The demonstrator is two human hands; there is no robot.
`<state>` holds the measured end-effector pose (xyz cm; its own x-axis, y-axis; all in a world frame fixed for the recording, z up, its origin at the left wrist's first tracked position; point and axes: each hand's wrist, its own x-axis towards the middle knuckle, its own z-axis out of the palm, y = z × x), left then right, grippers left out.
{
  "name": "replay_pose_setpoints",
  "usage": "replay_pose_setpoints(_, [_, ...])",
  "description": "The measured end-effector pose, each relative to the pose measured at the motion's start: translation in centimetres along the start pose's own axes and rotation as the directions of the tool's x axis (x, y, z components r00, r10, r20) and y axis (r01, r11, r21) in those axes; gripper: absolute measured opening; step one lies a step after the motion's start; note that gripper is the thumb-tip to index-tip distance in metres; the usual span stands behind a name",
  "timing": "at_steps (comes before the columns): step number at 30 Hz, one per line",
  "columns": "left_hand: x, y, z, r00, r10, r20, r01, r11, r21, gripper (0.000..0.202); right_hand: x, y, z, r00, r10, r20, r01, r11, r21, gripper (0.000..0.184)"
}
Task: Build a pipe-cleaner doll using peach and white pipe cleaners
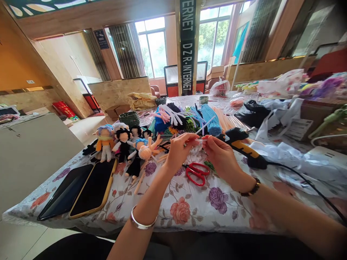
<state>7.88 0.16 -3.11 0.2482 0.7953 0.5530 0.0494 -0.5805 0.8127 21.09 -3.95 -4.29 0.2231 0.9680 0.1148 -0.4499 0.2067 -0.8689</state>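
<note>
I saw a plain silver bangle behind the left hand at seven o'clock, and a dark beaded bracelet behind the right hand at four o'clock.

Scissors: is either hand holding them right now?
No, the red scissors lie on the floral tablecloth below the left hand and right hand, which both pinch a thin white stem.

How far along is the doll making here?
Done: several dolls sit together on the table. In hand: the left hand and right hand pinch one pale pipe cleaner between them. Left, probably: a bare peach figure lies unfinished, and a pile of pipe cleaners sits unused behind.
</note>
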Motion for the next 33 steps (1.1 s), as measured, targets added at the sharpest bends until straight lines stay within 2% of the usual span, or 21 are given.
replay_pose_setpoints(4, [0.1,0.0,-0.3,1.0,0.005,-0.002,-0.005,1.0,0.005,0.003,0.2,-0.2,-0.2,1.0,-0.004,0.031,0.005,1.0,-0.018,0.031])
replay_pose_setpoints(12, [0.2,-0.2,-0.5,0.987,0.16,0.006,-0.16,0.981,0.11,0.01,0.5,0.6,-0.2,0.989,-0.056,0.137,0.048,0.997,0.061,0.026])
replay_pose_setpoints(20, [0.2,-0.2,-0.6,0.988,0.123,0.089,-0.127,0.991,0.043,0.014,0.7,0.1,-0.4,0.988,0.008,0.156,-0.008,1.0,0.003,0.024])
replay_pose_setpoints(23, [0.1,-0.2,-0.6,0.981,0.149,0.121,-0.155,0.987,0.042,0.017,0.8,-0.1,-0.4,0.985,0.048,0.168,-0.056,0.997,0.046,0.022])
replay_pose_setpoints(28, [0.3,-0.2,-0.8,0.981,0.166,0.096,-0.175,0.98,0.099,0.011,0.9,0.1,-0.4,0.981,0.045,0.187,-0.07,0.989,0.127,0.021])
replay_pose_setpoints(33, [0.8,-0.4,-1.4,0.993,0.048,0.108,-0.071,0.973,0.218,0.013,1.4,0.5,-0.7,0.97,0.057,0.235,-0.097,0.982,0.165,0.02])
